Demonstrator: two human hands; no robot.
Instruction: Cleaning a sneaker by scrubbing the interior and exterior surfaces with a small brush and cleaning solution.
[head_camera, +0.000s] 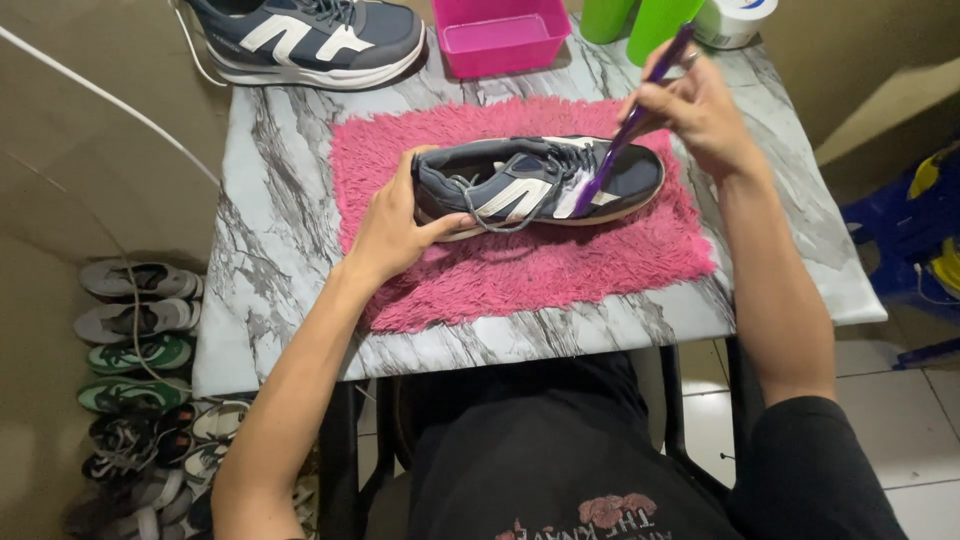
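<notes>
Steadily, my left hand (392, 225) clenched the navy sneaker's (538, 182) heel on the pink mat (520, 270); right-hand fingers (668, 92) gripped the purple brush (625, 125), bristles at three o'clock; short, light strokes seemed best.

Left hand (392, 222) curled in a grip, thumb pointing right, forearm stretched forward. Right hand (692, 108) raised, fingers pinched together, wrist bent, forearm reaching up.

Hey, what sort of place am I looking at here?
Probably a small home or informal shoe-cleaning spot. A sneaker lies on a pink shaggy mat on a marble-patterned table, brushed with a purple brush, and rows of shoes line the floor.
</notes>
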